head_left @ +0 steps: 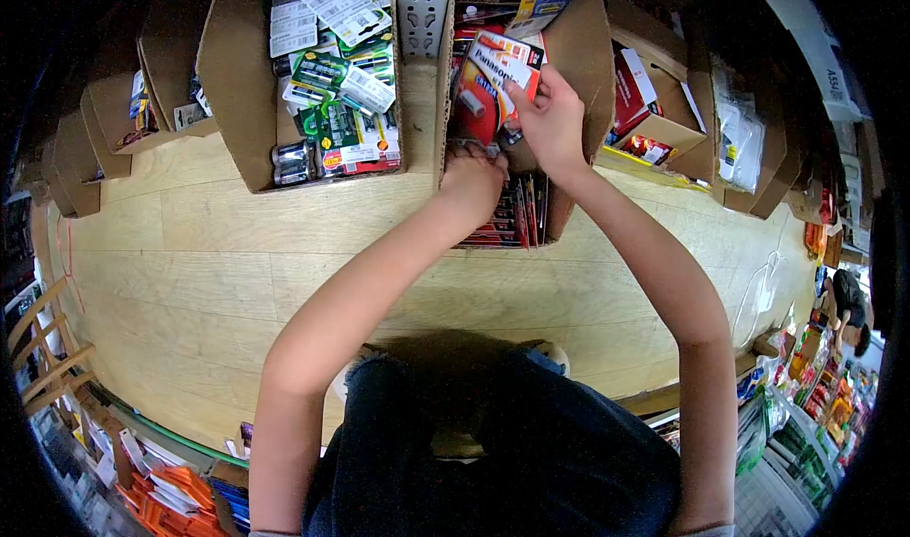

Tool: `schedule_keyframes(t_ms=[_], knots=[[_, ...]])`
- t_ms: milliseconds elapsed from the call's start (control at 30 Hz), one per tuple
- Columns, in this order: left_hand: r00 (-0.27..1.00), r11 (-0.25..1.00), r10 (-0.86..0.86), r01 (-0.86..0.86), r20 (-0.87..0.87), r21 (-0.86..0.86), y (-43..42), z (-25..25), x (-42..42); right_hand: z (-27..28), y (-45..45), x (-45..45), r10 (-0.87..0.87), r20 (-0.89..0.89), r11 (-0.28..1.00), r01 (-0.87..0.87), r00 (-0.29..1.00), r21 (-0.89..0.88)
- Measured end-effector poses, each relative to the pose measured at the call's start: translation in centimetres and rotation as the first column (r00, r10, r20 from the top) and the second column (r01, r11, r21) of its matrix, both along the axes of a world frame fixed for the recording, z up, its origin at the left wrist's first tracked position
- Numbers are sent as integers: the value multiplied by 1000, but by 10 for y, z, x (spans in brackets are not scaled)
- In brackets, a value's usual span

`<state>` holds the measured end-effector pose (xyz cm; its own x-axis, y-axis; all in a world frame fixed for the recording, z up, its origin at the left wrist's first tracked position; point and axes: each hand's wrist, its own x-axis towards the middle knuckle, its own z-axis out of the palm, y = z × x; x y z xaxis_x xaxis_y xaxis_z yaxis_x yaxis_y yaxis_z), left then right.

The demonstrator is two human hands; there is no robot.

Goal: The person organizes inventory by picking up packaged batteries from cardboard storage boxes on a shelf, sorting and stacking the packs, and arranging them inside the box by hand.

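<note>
My right hand is closed on the edge of a red and white Panasonic battery pack, held tilted over the middle cardboard box. Below it, my left hand reaches over the box's left side with its fingers curled down among the packs; what they grip is hidden. Upright red battery packs stand in a row at the front of this box. A blue and yellow card pack leans at its back.
Left of the middle box, another cardboard box holds green battery packs. A perforated metal post rises between them. More open boxes line both sides on the wooden floor. A person is far right.
</note>
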<state>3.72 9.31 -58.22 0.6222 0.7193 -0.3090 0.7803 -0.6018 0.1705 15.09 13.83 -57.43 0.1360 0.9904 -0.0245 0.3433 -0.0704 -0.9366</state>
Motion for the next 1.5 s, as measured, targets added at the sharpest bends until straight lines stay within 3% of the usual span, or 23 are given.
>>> schedule_keyframes(t_ms=[100, 133, 233, 267, 300, 400, 500, 533, 567, 633, 667, 733, 767, 900, 933, 967, 1033, 1067, 1133, 1167, 1233, 1433, 1500], knots=[[1000, 990, 27, -29, -15, -136, 4, 6, 2, -4, 8, -1, -34, 129, 987, 13, 991, 163], [999, 982, 43, -44, -6, -185, 6, 7, 1, -7, 10, -1, -3, 71, 987, -9, 997, 161], [998, 988, 42, -48, -43, -145, 2, 6, 1, -32, 13, -2, 115, 151, 957, -150, 982, 247], [998, 988, 41, -47, -43, -144, -1, 2, 2, -24, 9, 2, 175, -24, 971, -176, 984, -162], [997, 994, 79, -80, -21, -79, -4, -4, 2, -26, 9, 3, 174, -24, 971, -176, 984, -163], [996, 997, 80, -79, -40, 14, -9, -5, 2, -41, 11, 14, 530, 137, 774, -411, 837, -481], [993, 998, 60, -57, -104, 31, -10, -2, 6, -38, 16, 23, 645, 138, 734, -558, 752, -387], [989, 997, 74, -72, -125, 21, -10, 1, 8, -21, 19, 22, 712, 202, 672, -569, 673, -474], [989, 997, 73, -71, -126, 21, -9, 4, 9, -20, 19, 21, 711, 201, 672, -568, 673, -474], [977, 979, 169, -182, -131, -94, -7, 9, 10, -13, 19, 13, 458, 115, 858, -405, 881, -315], [977, 978, 171, -184, -131, -94, -8, 7, 10, 2, 19, 12, 420, -22, 820, -390, 907, -418], [967, 966, 250, -245, -53, 85, -11, 1, 9, 5, 21, 12, 358, -53, 810, -338, 932, -479], [967, 966, 250, -245, -53, 85, -12, -1, 9, 5, 22, 14, 290, -77, 794, -284, 954, -538], [972, 952, 197, -221, 130, 211, -17, 3, 5, 5, 24, 28, 458, 99, 807, -367, 883, -462], [962, 946, 176, -224, 207, 235, -17, 6, 5, 7, 21, 26, 438, 217, 863, -340, 872, -373], [962, 946, 178, -225, 207, 234, -17, 4, 6, 3, 19, 27, 439, 217, 863, -341, 872, -373], [863, 938, 328, -347, 384, -22, -18, 2, 8, 1, 15, 26, 389, 492, 909, -411, 779, -69], [864, 939, 325, -345, 384, -20, -18, 3, 7, 6, 15, 25, 387, 492, 910, -409, 780, -67], [856, 925, 348, -380, 382, 11, -18, 4, 6, 22, 10, 23, 308, 839, 895, -435, 448, -96], [857, 925, 346, -379, 381, 12, -18, 3, 6, 28, 6, 20, 306, 839, 896, -434, 450, -94], [794, 854, 518, -459, 318, -243, -16, 3, 3, 35, 0, 15, 229, 968, 800, -587, 106, -125], [666, 793, 609, -511, 431, -331, -14, 7, 6, 37, -7, 31, 247, 969, 786, -580, -26, -215], [636, 790, 613, -515, 470, -332, -17, 6, 5, 38, -10, 30, 457, 888, 777, -460, -54, -429]])
